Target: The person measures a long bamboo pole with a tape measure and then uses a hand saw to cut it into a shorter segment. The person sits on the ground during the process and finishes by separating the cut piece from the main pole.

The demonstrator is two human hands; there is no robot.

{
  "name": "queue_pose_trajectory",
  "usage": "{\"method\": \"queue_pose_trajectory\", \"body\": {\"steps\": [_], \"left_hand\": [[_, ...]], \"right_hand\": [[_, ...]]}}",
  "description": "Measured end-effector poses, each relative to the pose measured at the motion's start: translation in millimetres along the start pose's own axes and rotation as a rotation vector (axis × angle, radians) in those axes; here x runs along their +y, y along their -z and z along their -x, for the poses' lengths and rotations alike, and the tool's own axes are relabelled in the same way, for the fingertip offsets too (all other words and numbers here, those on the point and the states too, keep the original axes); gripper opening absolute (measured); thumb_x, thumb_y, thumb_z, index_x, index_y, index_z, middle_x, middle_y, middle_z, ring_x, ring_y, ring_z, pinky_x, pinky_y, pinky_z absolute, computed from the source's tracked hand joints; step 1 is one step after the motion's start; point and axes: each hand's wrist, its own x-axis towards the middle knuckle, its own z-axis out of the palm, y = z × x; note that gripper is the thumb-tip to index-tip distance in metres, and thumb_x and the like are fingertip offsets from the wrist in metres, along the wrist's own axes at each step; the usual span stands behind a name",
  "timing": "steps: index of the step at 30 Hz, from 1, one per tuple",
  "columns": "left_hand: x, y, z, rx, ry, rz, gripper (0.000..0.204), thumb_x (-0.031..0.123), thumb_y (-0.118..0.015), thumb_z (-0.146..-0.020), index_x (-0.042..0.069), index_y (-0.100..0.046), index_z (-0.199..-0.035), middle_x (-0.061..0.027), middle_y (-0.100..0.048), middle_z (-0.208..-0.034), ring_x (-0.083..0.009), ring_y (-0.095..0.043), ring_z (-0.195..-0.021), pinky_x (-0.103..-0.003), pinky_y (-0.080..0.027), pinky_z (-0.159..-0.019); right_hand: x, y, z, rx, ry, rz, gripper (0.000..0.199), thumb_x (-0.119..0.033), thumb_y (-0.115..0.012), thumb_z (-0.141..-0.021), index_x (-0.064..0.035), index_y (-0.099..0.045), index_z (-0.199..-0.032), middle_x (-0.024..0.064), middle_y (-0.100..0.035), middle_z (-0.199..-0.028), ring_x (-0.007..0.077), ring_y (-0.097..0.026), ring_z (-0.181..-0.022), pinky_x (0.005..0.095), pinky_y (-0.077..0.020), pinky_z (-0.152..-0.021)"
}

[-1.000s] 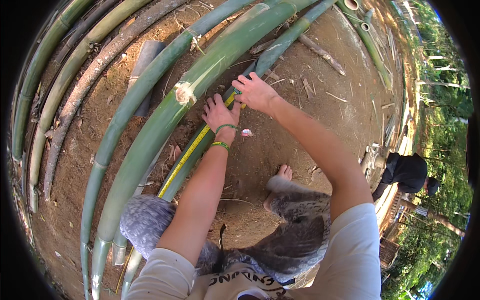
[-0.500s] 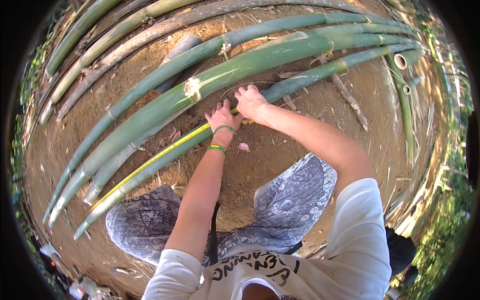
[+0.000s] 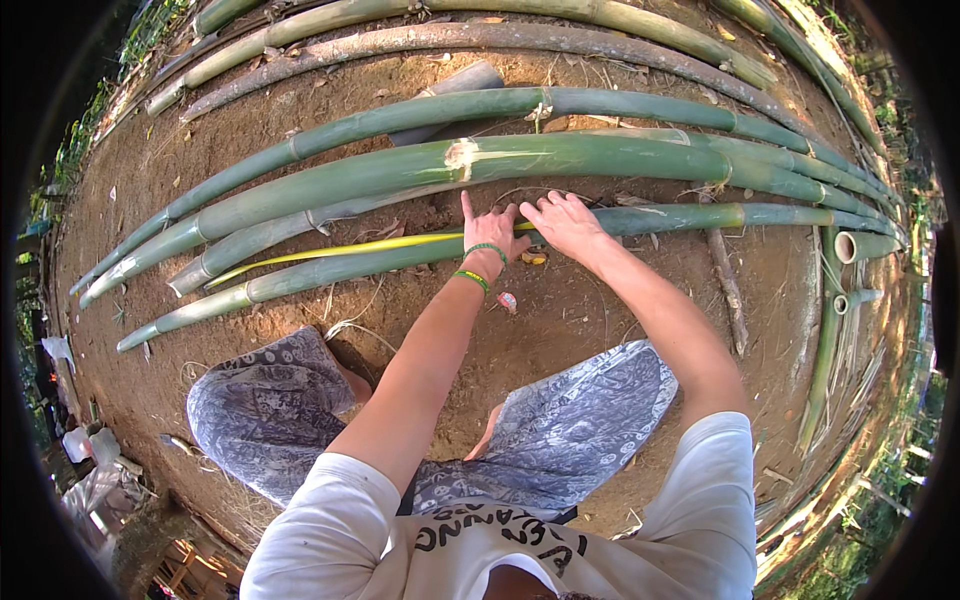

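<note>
A long green bamboo pole (image 3: 345,268) lies nearest me on the dirt, crossing from left to right. Along it runs a yellow tape measure (image 3: 395,243), whose left stretch bows off the pole's far side, over the ground. My left hand (image 3: 488,238) is closed on the tape at mid-pole, its index finger stretched away from me. Just to its right, my right hand (image 3: 566,222) curls its fingers over the tape and pole. The fingertips and tape between the hands are partly hidden. Beyond them lies a thicker bamboo pole (image 3: 400,175) with a pale, scraped node.
Further bamboo poles (image 3: 390,118) lie behind, roughly parallel. At right, a stick (image 3: 727,290) lies beside cut hollow bamboo (image 3: 866,246). A small red-and-white scrap (image 3: 507,302) sits on the dirt near my left wrist. My patterned trouser legs (image 3: 265,410) flank the near ground.
The view has turned, so the poles lie flatter across it. The tape's left part, earlier straight along the near pole, now bows off its far side. My left index finger has stretched out.
</note>
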Motion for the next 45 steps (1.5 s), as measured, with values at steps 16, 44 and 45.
{"method": "queue_pose_trajectory", "body": {"steps": [16,44,45], "left_hand": [[-0.3,-2.9,-1.4,0.051,0.021,-0.056,0.07,0.061,-0.068,-0.089,0.02,-0.057,-0.144,-0.006,-0.069,-0.136,-0.0282,-0.051,-0.142,-0.067,-0.007,-0.126],[2.7,-8.0,-21.9,-0.053,0.039,0.197,0.078,0.06,-0.064,-0.083,0.01,-0.056,-0.142,-0.0137,-0.055,-0.149,-0.0306,-0.047,-0.142,-0.053,-0.039,-0.115],[4.1,-9.6,-25.8,-0.053,0.029,0.166,0.077,0.059,-0.064,-0.083,0.01,-0.057,-0.141,-0.0137,-0.054,-0.15,-0.0309,-0.047,-0.142,-0.053,-0.04,-0.115]], "right_hand": [[9.9,26.3,37.1,-0.085,-0.108,-0.291,0.041,-0.004,-0.069,-0.088,-0.0037,-0.057,-0.128,0.0136,-0.068,-0.123,0.0338,-0.059,-0.13,0.0482,-0.0506,-0.104],[-85.7,-158.1,285.6,0.414,-1.021,-0.549,0.049,-0.021,-0.072,-0.09,-0.0132,-0.06,-0.137,0.0209,-0.06,-0.136,0.0408,-0.058,-0.125,0.0468,-0.0482,-0.105],[-87.3,-159.4,279.6,0.428,-1.043,-0.527,0.049,-0.021,-0.072,-0.09,-0.0132,-0.059,-0.137,0.0209,-0.059,-0.137,0.0409,-0.058,-0.126,0.0467,-0.048,-0.106]]}}
